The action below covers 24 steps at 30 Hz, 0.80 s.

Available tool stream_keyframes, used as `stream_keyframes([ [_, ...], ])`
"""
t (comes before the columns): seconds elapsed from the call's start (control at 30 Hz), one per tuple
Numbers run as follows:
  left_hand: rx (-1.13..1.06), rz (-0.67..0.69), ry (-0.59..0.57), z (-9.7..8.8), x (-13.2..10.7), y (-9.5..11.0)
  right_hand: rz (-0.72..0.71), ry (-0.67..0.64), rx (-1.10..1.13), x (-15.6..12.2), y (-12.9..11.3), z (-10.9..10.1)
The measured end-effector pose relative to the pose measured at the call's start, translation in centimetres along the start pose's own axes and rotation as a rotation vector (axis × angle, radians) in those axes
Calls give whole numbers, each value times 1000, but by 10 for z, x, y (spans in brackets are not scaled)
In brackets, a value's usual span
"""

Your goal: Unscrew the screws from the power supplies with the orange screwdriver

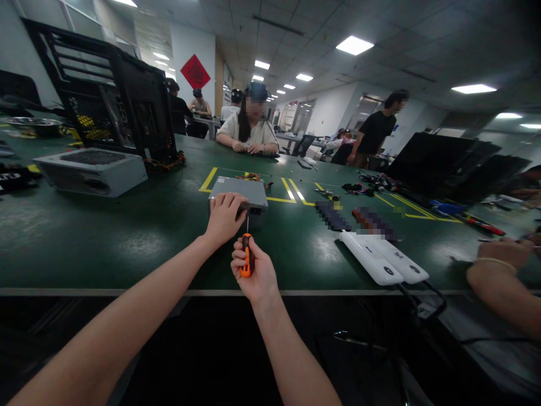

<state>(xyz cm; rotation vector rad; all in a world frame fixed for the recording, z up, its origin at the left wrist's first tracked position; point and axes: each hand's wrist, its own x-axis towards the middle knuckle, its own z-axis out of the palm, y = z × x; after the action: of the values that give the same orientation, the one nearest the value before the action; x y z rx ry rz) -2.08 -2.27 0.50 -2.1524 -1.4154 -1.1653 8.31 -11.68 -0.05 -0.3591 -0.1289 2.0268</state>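
A small grey metal power supply box (pixel 249 193) lies on the green table (pixel 127 237) in front of me. My left hand (pixel 224 217) rests on its near left corner, fingers curled over the top edge. My right hand (pixel 252 273) is closed round the orange and black handle of a screwdriver (pixel 247 256). The thin shaft points up and away, its tip at the near face of the box.
A larger grey power supply (pixel 93 169) and an open black computer case (pixel 110 101) stand at the left. Two white power banks (pixel 382 260) lie at the right. Another person's forearm (pixel 499 270) rests at the right edge. A person sits across the table (pixel 249 129). Loose cables and tools (pixel 372 183) lie beyond.
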Motion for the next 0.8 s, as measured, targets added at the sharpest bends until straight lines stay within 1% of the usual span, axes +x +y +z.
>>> stream_keyframes([
  [0.13, -4, -1, -1, 0, 0, 0, -9, -6, -68, 0, 1, 1],
  [0.3, -14, -3, -8, -1, -1, 1, -39, 77, -59, 0, 1, 3],
  [0.4, -14, -1, -5, -2, 0, 2, -52, 59, -32, 0, 1, 3],
  [0.6, -13, -6, -14, 1, 1, 1, 17, 16, -60, 2, 1, 1],
  [0.67, -9, -3, -14, 1, 1, 0, -12, 13, -55, 3, 2, 0],
  [0.8, -5, 10, -6, 0, 1, 0, -67, 59, -42, 3, 3, 1],
])
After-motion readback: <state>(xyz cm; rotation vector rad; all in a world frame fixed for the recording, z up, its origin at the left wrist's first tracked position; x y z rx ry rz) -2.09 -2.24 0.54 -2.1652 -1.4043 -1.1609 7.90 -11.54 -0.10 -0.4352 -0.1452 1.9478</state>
